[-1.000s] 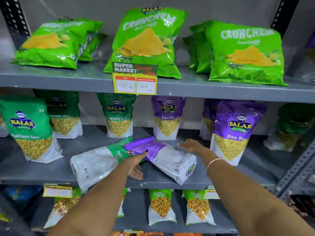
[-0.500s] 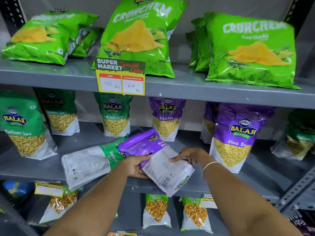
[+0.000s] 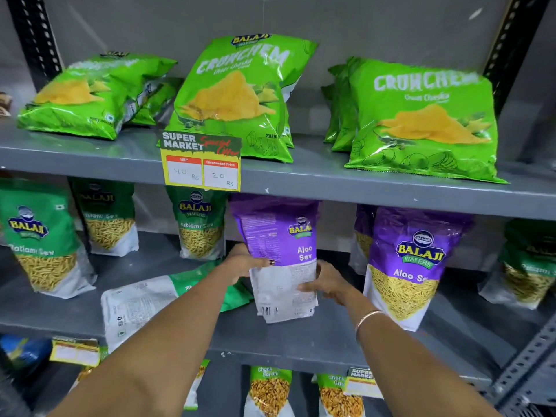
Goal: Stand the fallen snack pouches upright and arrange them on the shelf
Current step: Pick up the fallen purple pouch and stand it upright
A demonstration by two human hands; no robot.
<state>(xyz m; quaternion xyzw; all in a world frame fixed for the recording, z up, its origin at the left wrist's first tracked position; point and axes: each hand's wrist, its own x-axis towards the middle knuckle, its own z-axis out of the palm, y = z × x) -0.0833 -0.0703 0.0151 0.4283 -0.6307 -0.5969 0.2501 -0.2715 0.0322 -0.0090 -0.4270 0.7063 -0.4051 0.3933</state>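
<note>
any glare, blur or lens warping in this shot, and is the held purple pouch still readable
Head view: wide-angle warp tilts the shelf uprights inward; glare streaks the green chip bags; the leftmost chip bag is blurred; the lower shelf is dimmer. The purple pouch, held upright between left hand and right hand, reads "Aloo Sev", though its fine print is too soft.

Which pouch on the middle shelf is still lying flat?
The green Ratlami Sev pouch at the front, just left of the left hand. It lies on its side, back facing up; the other green and purple pouches stand upright.
</note>
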